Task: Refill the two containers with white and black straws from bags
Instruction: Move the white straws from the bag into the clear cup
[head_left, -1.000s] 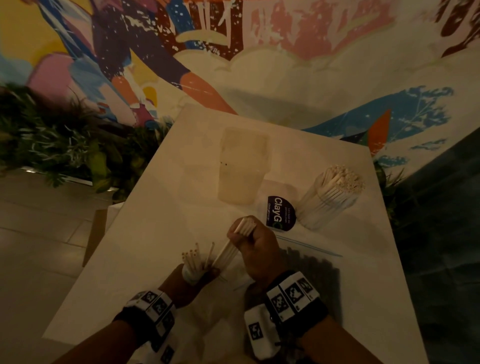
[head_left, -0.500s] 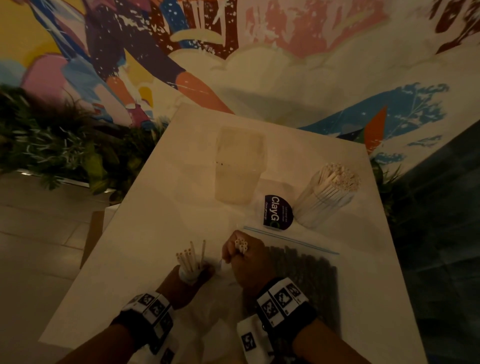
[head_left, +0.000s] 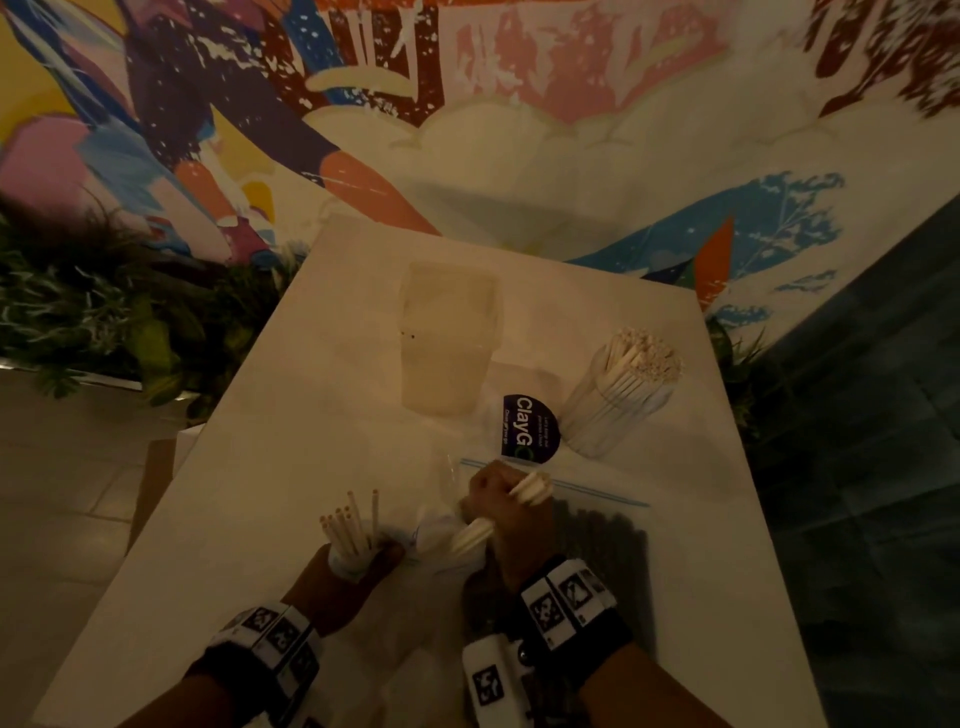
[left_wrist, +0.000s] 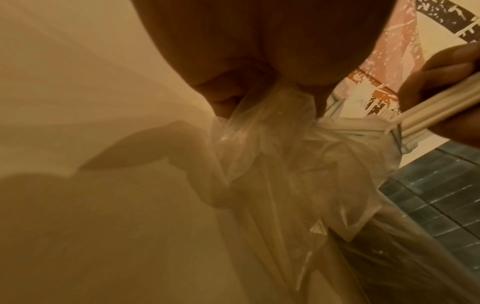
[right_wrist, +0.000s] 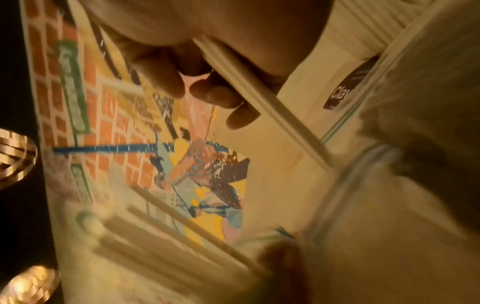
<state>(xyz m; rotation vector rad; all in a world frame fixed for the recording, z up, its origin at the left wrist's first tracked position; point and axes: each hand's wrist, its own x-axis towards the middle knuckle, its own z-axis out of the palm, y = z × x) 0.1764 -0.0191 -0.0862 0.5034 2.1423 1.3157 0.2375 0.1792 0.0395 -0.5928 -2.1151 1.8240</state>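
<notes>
Right hand (head_left: 511, 512) fisted round a small bundle of white paper straws (head_left: 529, 488), lower centre — left hand (head_left: 358, 564) clutching the crumpled clear plastic bag (left_wrist: 262, 131) of straws

Bare desk (head_left: 291, 467) is left open on the left side; the far side is blocked by an empty container (head_left: 449, 343) and a straw-filled container (head_left: 621, 400).

This looks like a cafe or eatery seating area, dimly lit. A bright painted mural (head_left: 467, 104) covers the far wall, with leafy plants (head_left: 93, 322) in a planter along its foot at left. A pale table (head_left: 311, 441) carries a branded round sticker (head_left: 529, 429) and a cup of straws (head_left: 621, 395). Dark tiles (head_left: 872, 415) lie to the right.
</notes>
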